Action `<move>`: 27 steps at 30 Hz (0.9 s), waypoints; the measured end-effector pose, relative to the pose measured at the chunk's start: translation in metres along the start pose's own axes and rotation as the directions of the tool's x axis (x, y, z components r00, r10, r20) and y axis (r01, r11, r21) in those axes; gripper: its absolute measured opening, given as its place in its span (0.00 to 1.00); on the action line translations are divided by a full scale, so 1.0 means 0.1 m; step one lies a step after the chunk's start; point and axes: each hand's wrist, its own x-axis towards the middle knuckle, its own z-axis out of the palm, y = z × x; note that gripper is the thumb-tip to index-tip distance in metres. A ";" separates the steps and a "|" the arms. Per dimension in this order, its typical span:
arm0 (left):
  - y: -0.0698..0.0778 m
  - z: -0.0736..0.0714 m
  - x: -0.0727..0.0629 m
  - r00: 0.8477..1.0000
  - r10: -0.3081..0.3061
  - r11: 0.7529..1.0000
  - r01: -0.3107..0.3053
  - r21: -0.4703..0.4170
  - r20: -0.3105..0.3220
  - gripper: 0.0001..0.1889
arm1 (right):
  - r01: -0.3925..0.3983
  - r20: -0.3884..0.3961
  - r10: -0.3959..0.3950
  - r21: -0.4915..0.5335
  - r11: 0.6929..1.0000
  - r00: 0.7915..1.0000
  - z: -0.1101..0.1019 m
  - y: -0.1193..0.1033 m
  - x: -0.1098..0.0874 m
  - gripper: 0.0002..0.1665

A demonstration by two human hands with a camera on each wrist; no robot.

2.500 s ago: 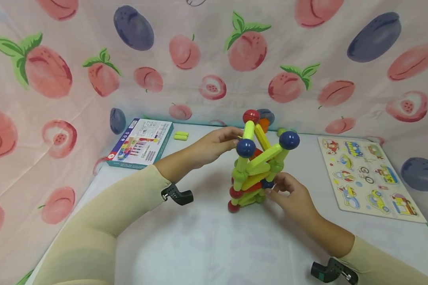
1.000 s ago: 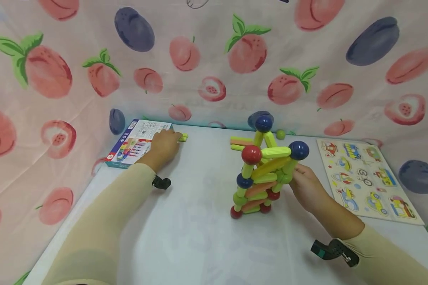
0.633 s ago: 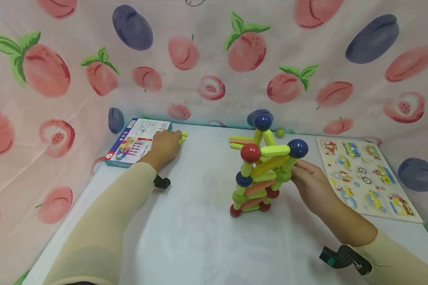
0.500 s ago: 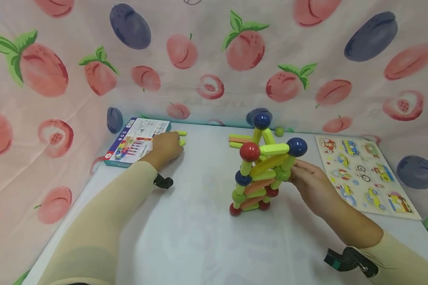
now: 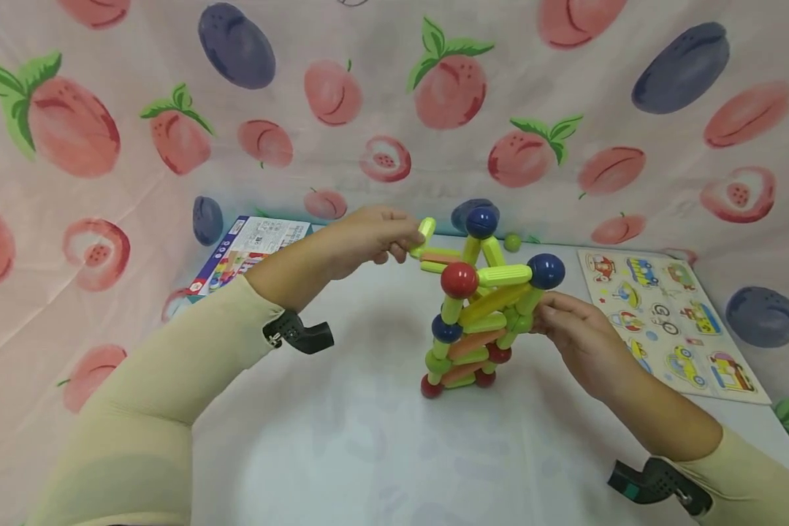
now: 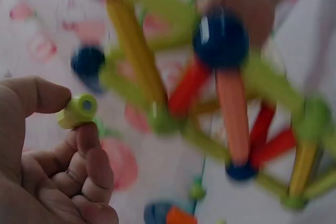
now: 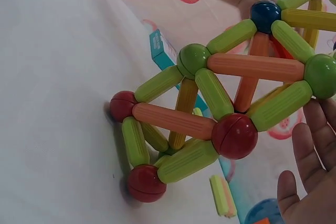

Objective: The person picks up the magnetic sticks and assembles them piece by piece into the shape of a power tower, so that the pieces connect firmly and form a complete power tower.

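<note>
My left hand pinches a yellow-green magnetic stick between thumb and fingers, to the left of the tower's top. The grey magnet end of that stick shows in the left wrist view. A tower of magnetic sticks and balls stands upright on the table, with red, blue and green balls at its joints. At its right side my right hand holds the tower by a green ball. Its lower fingers are loosely extended in the right wrist view, and its thumb is hard to make out.
Behind the tower lie several loose sticks, pink and yellow-green. A green ball sits at the back edge. A boxed set is partly hidden behind my left arm; a picture puzzle board lies at right.
My left hand has gone from the tower to the sticks beside the box, picked up a stick and brought it back right. The tower has been turned; my right hand stays at its side.
</note>
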 end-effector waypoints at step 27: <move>0.35 0.44 -0.04 0.984 0.173 0.985 -0.173 0.003 -0.049 0.22 | 0.064 -0.003 -0.064 -0.007 0.998 0.998 0.00 0.05 0.00 0.25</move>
